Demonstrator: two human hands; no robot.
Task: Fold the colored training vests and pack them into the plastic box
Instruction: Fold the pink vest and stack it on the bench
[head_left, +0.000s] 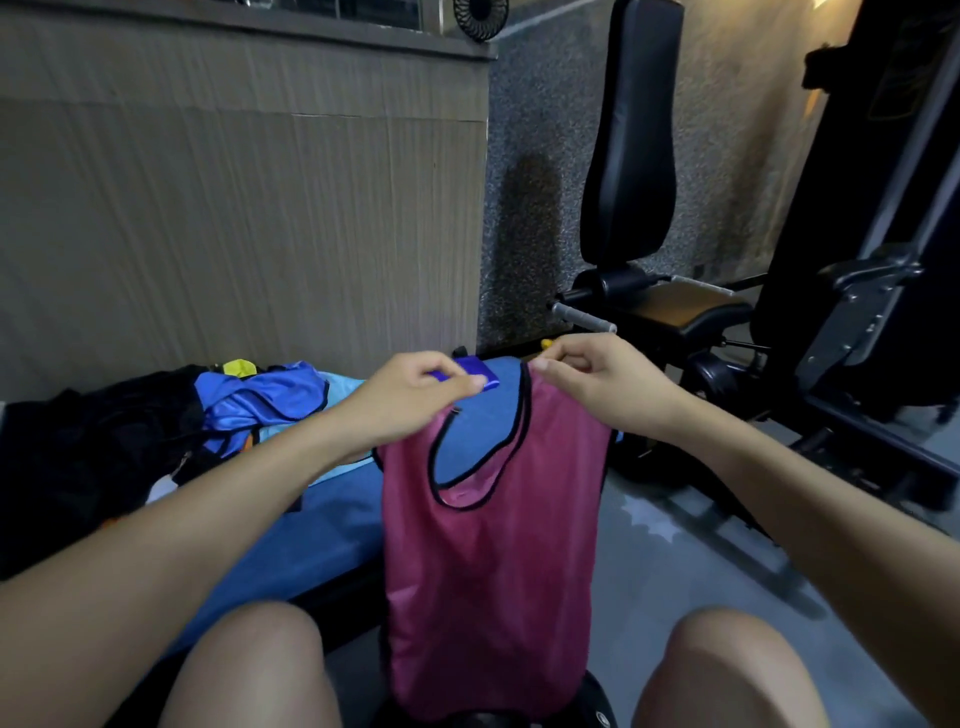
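Observation:
A pink mesh vest (493, 561) with black trim hangs upright in front of me, between my knees. My left hand (415, 395) pinches its left shoulder strap and my right hand (597, 379) pinches the right one, holding it spread above the blue bench pad (322, 530). A heap of other vests lies on the bench at the left: a blue one (270, 400) on top, a light blue one (337, 389) beneath, a bit of yellow (240, 367) behind. A small blue object (475, 371) shows just behind my left hand. The plastic box is out of view.
Dark clothing (93, 457) is piled at the bench's far left. A wood-panelled wall (234, 208) rises behind the bench. To the right stands a black gym machine with an upright padded seat (631, 145) and a metal frame (857, 322). Grey floor (701, 571) lies below right.

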